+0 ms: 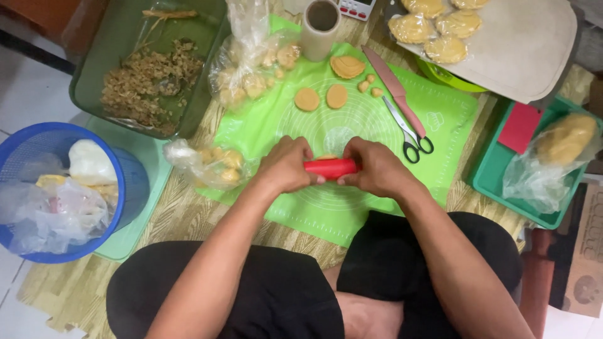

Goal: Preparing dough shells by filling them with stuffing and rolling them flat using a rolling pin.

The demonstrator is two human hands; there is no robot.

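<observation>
- Gripping a red roller (331, 167) at both ends: left hand (286, 166) and right hand (377, 168), fingers curled tight around it.
- Pressing a bit of dough (326, 157) on the green mat (370, 119), mid-picture.
- Two round dough discs (307, 99) at 12 o'clock.
- Scissors (409, 135) at 2 o'clock.
- Blue basket (38, 144) at 9 o'clock.

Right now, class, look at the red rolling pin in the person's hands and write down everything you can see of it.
The red rolling pin is a short, smooth cylinder, plastic by its look and slightly glossy. It lies level, crosswise to the person, just over the green baking mat. The left hand grips one end and the right hand the other, so only the middle shows. A sliver of tan dough peeks out behind it.
</observation>
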